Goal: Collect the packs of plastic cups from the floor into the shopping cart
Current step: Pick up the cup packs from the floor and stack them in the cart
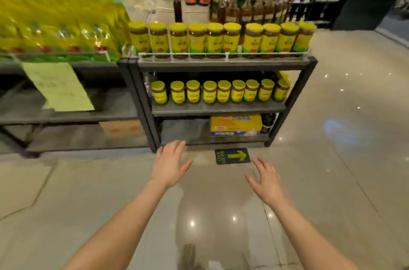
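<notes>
My left hand [169, 163] and my right hand [264, 179] both reach forward over the glossy tile floor with straight, spread fingers. Neither hand holds or touches anything. No pack of plastic cups and no shopping cart shows in this view. The picture is blurred, mostly at the left and top.
A dark metal shelf rack [221, 63] stands straight ahead, with rows of yellow-lidded jars [214, 37] on two levels and a yellow box [235, 125] at the bottom. A floor sticker with a yellow arrow [232, 156] lies before it. Yellow bags [55, 26] fill the left shelf. Open floor stretches right.
</notes>
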The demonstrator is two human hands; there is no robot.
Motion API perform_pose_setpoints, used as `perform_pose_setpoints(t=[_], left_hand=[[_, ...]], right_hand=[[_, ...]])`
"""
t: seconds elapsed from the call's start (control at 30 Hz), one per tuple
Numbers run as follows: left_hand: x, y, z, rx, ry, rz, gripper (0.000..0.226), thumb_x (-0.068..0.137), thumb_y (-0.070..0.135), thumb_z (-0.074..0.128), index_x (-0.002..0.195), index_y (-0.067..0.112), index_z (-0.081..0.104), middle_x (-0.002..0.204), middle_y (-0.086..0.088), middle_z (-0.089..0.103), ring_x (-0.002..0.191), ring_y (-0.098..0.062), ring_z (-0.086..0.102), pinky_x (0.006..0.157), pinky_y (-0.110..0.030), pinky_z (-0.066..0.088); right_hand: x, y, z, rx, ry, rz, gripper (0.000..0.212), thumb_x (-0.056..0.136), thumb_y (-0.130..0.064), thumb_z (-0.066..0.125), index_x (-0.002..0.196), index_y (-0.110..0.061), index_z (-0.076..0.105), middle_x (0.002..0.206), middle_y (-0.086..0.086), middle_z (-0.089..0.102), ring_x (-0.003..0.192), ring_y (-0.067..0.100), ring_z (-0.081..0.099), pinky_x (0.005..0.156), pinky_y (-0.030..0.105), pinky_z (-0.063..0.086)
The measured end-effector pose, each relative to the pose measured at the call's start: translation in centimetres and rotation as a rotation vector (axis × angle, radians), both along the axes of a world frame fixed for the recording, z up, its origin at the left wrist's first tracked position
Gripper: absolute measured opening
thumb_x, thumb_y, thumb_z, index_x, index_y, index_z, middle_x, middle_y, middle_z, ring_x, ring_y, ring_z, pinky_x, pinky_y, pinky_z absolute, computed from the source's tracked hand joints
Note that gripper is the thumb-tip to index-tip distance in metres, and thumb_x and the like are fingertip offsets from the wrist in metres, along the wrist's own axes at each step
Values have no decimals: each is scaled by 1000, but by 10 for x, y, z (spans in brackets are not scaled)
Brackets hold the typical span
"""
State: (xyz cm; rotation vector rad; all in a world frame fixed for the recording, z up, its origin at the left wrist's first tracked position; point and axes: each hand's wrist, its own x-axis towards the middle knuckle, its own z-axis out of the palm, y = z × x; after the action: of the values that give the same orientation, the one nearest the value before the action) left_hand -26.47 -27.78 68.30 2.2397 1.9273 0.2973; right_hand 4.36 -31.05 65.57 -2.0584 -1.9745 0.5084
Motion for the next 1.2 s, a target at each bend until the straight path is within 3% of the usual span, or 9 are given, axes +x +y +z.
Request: perform_pose_setpoints(t=[0.13,0.23,0.4,0.53,0.63,0.73,0.87,1.1,1.2], left_hand=[[-84,-12,8,-29,32,222,68,92,58,39,141,12,43,139,-12,47,128,-32,43,108,-47,30],[-137,-34,2,-38,10,387,83,83,67,19,138,11,46,135,-13,50,124,-33,47,105,-49,32],[-204,-62,-10,-130,-22,659,89,77,71,11,142,16,39,141,-7,43,125,-28,45,102,-45,33],[-255,-61,-13,-121,-35,846,66,93,58,38,145,17,34,144,-6,38,130,-26,39,105,-43,31],[-291,-49,-9,-95,-23,978,63,94,55,41,144,17,36,144,-6,39,130,-26,39,108,-45,28],[-322,-34,-2,-97,29,1060,65,94,58,37,145,18,35,145,-5,39,131,-24,38,110,-44,28],[-361,-22,9,-103,71,1156,75,88,66,24,143,17,38,140,-5,44,126,-25,44,106,-44,32],[-430,-13,30,-45,98,1279,62,93,55,42,142,17,38,139,-4,44,126,-25,43,105,-43,30],[-460,-15,40,-18,110,1317,71,88,63,31,140,16,41,135,-5,47,123,-25,45,104,-43,31]], right_hand=[[-90,58,8,11,-23,196,63,87,-50,56,143,-24,43,148,4,41,137,22,35,110,38,31],[-156,93,13,-10,-74,380,66,87,-48,59,145,-24,39,151,4,36,139,21,31,112,34,28],[-266,143,12,-21,-102,688,64,89,-50,54,146,-24,36,153,2,32,141,21,28,113,33,26],[-351,180,11,-29,-123,916,63,92,-49,50,147,-23,34,153,3,31,141,23,28,112,33,26],[-411,213,14,-19,-141,1062,62,94,-50,47,147,-21,33,153,3,30,140,22,28,112,34,27],[-469,243,19,-28,-119,1161,64,94,-53,45,148,-22,30,155,1,26,143,20,23,114,36,26],[-539,266,25,18,-125,1285,62,93,-53,44,146,-23,34,151,-2,34,137,17,33,109,34,32],[-654,265,53,44,-48,1439,60,92,-52,45,144,-25,35,144,-3,41,132,18,37,105,36,34],[-695,260,60,79,-17,1487,58,94,-49,44,145,-24,34,145,-2,40,132,19,37,106,36,34]])
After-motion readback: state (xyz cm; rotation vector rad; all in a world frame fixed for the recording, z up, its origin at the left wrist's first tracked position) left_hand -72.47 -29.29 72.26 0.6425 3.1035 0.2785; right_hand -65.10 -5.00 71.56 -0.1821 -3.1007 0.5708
